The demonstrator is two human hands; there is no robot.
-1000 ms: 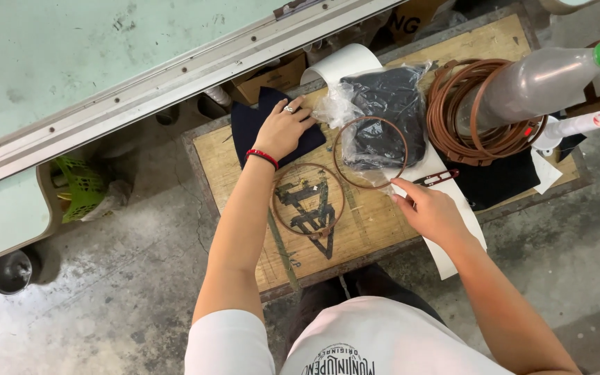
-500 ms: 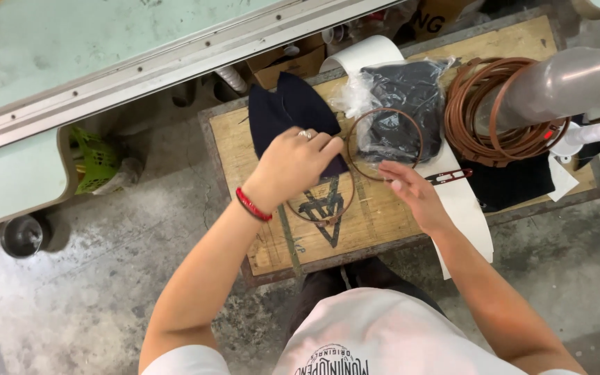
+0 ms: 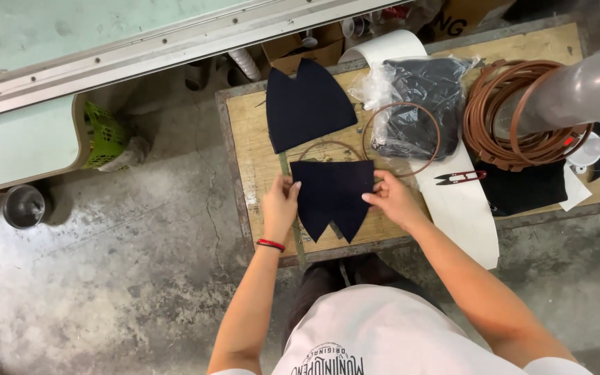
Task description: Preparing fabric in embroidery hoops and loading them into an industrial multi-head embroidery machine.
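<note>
Just below the middle of the frame, both hands pinch a dark navy fabric piece (image 3: 332, 196) flat against the wooden worktable (image 3: 244, 139). The left hand (image 3: 280, 203) grips its left edge, thumb on top, and the right hand (image 3: 390, 199) holds the right edge the same way. It looks light, thin and floppy, likely to sag or fold if lifted from one corner, so the two side edges seem the sensible hold; the pointed lower tips hang free towards the table's near edge. Just above it, a thin brown hoop (image 3: 328, 147) peeks out, partly covered. Further up, a second navy piece (image 3: 307, 104) lies flat, apart from the first. To its right, a clear bag of dark fabric (image 3: 418, 90) carries another hoop (image 3: 403, 139). Small red-handled snips (image 3: 460, 178) lie right of centre, and coiled brown rings (image 3: 515, 118) sit upper right.
</note>
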